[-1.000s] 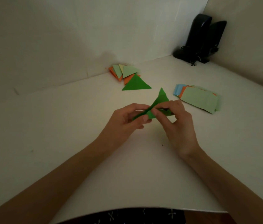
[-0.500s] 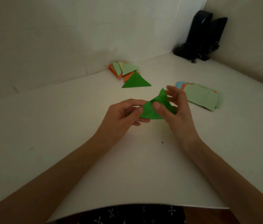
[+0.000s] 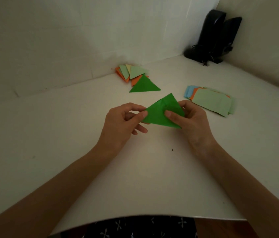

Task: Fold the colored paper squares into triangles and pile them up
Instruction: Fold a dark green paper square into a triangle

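in the head view, just on the near side of the pile of folded triangles (image 3: pixel 134 73), a dark green paper (image 3: pixel 159 115) is held up off the tabletop (image 3: pixel 58 134) between both hands. the left hand (image 3: pixel 123 121) has its grip pinched on the paper's left corner, thumb on top. the right hand (image 3: pixel 193 121) has its grip clamped on the right part, thumb pressed on the face and fingers curled behind.

the paper already reads as a triangle, with its apex pointing away toward the pile and its long edge running left to right on the near side. the pile lies beyond the apex and somewhat left, so i judge the left hand the nearer one to carry it over.

a second dark green triangle (image 3: pixel 144 85) lies at the pile's near edge. right of the pile sits the stack of unfolded squares (image 3: pixel 211 104), and farther right, behind, stands a black device (image 3: pixel 214 36).

whether the folded edges meet cleanly is hard to tell, since fingers cover both corners and the light is dim. the count of sheets in the pile cannot be made out.
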Available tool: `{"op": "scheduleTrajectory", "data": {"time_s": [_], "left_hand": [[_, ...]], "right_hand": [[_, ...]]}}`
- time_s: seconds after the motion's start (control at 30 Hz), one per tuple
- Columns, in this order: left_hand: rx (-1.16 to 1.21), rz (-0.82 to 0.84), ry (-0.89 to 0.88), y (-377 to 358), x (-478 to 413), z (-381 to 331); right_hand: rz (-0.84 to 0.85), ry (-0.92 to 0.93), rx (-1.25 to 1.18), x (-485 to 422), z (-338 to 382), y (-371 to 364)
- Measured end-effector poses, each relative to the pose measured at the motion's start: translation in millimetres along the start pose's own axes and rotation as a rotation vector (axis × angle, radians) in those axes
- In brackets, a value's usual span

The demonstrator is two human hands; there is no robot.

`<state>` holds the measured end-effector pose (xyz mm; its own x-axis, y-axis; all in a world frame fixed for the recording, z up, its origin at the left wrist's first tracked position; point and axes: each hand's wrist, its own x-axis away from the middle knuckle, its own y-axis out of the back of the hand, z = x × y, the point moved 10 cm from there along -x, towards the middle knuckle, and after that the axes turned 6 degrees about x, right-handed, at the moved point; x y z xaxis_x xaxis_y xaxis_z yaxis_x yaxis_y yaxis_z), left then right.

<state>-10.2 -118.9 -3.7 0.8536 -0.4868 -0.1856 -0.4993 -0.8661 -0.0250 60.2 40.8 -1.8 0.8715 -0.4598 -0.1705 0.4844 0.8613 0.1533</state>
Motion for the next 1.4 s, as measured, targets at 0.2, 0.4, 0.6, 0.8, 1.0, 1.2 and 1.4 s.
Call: {"op": "scheduleTrajectory", "data": {"time_s": [0.2, 0.4, 0.6, 0.8, 1.0, 1.2, 1.4], "left_hand": [[-0.666, -0.139, -0.215, 8, 8, -14], [-0.987, 0.166, -0.572, -41, 21, -23], [-1.126, 0.262, -0.499, -51, 23, -4], [-1.144, 0.275, -0.484, -50, 25, -1], [-1.167, 0.252, -0.483, -50, 27, -3], [-1.159, 0.250, -0.464, -50, 29, -4], [-1.267, 0.247, -0.443, -47, 25, -1]], "right_hand": [[-0.073, 0.062, 0.435, 2, -2, 4], [-0.108, 0.054, 0.664, 3, -1, 9], [-0.096, 0.017, 0.959, 1, -6, 5], [-0.046, 0.002, 1.241, 5, -13, 0], [0.069, -0.123, 1.220, 7, -29, 26], [0.118, 0.277, 1.197, 13, 0, 21], [0.336, 0.463, 1.171, 32, -5, -12]]}}
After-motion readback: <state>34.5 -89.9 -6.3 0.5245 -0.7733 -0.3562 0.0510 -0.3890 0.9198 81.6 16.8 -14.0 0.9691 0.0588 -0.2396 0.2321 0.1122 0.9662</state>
